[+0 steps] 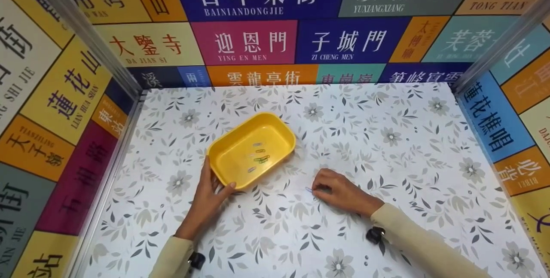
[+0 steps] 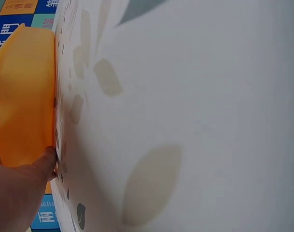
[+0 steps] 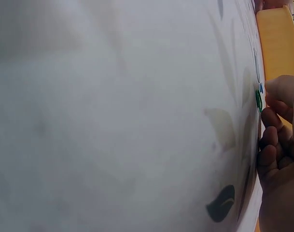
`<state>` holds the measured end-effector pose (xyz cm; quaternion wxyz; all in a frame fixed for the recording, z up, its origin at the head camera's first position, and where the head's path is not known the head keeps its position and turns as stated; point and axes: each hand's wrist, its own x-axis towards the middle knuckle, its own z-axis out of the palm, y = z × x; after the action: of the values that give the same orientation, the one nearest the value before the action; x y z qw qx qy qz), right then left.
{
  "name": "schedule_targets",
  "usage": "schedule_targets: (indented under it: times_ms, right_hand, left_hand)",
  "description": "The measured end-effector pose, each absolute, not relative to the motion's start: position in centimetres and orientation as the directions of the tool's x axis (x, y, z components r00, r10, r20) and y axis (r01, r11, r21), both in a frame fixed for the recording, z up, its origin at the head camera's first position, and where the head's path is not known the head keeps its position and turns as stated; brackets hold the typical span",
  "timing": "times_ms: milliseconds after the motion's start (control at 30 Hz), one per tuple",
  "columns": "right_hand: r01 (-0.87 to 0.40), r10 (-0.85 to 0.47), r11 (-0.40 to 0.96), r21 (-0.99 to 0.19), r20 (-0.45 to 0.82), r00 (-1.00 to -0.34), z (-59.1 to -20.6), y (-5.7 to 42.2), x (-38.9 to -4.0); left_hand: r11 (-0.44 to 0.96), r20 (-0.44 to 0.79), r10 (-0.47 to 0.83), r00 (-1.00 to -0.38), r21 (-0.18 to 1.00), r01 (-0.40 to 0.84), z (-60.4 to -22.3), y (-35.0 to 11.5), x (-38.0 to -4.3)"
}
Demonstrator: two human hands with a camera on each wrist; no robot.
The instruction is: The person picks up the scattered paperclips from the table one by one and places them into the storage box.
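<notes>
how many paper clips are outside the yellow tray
2 that I can see: a blue clip right by the right hand, and a green clip close beside it, also by that hand. More could be hidden under the hand.

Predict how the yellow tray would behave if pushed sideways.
The yellow tray would probably stay stiff and feel light for its size, since its walls look thin and moulded. Its broad, low shape suggests sliding rather than tipping. The loose paper clips on its smooth-looking floor would likely shift if the shove were sudden.
</notes>
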<state>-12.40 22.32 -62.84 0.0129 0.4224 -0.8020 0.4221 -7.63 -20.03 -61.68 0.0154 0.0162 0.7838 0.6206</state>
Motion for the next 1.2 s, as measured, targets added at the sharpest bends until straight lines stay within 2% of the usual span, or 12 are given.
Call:
schedule_targets:
  times_ms: [300, 900, 1033, 1200]
  right_hand:
    - [-0.724, -0.682, 0.271, -0.635, 0.404, -0.609, -62.84, 22.58, -12.53]
    - [-0.723, -0.680, 0.281, -0.631, 0.401, -0.614, -62.83, 22.44, -12.52]
    - [-0.705, -0.648, 0.258, -0.661, 0.423, -0.634, -62.95, 22.29, -12.41]
    - [-0.630, -0.593, 0.229, -0.742, 0.407, -0.695, -63.32, 22.10, -12.18]
  left_hand:
    - [0.238, -0.024, 0.037, -0.999, 0.971, -0.015, -61.56, -19.93, -7.73]
    - [0.222, -0.012, 0.040, -0.999, 0.975, -0.003, -61.60, -19.91, -7.86]
    - [0.221, -0.015, 0.039, -0.999, 0.975, -0.006, -61.65, -19.89, -7.78]
    - [0.237, -0.015, 0.038, -0.999, 0.972, -0.006, -61.67, -19.93, -7.67]
